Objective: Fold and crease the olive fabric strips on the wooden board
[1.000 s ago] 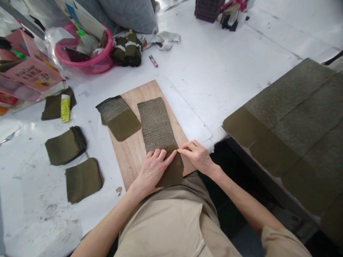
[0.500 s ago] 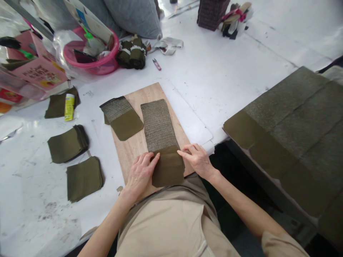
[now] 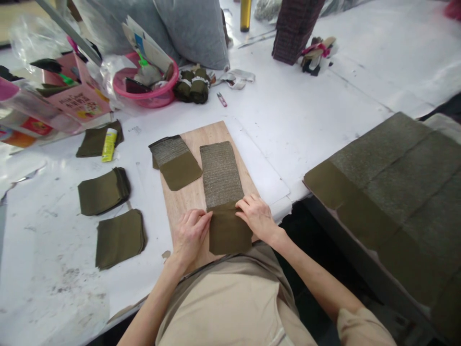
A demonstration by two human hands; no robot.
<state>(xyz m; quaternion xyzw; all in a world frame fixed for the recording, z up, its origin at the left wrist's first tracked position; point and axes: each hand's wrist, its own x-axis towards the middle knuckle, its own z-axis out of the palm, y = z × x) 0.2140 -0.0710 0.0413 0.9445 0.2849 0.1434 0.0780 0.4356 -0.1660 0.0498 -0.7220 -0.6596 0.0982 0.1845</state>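
A plain olive fabric piece lies at the front of the wooden board, overlapping the lower end of a grey-green textured strip. My left hand pinches the plain piece at its upper left corner, thumb and forefinger pressed together. At the upper right part of the same piece, my right hand has its fingers closed on the cloth near the overlap; its fingertips partly cover the edge. Left of the strip rests a half-textured, half-plain olive piece, with another layer peeking out under it.
Olive fabric stacks lie to the left, with a yellow tube on the farthest. Behind are a pink basket, rolled olive bundles and small thread snips. Joined olive pieces cover a surface at right.
My right hand has shifted left, from the plain piece's right edge onto its upper part. My left fingertips have drawn back to its left corner. The camera view has shifted.
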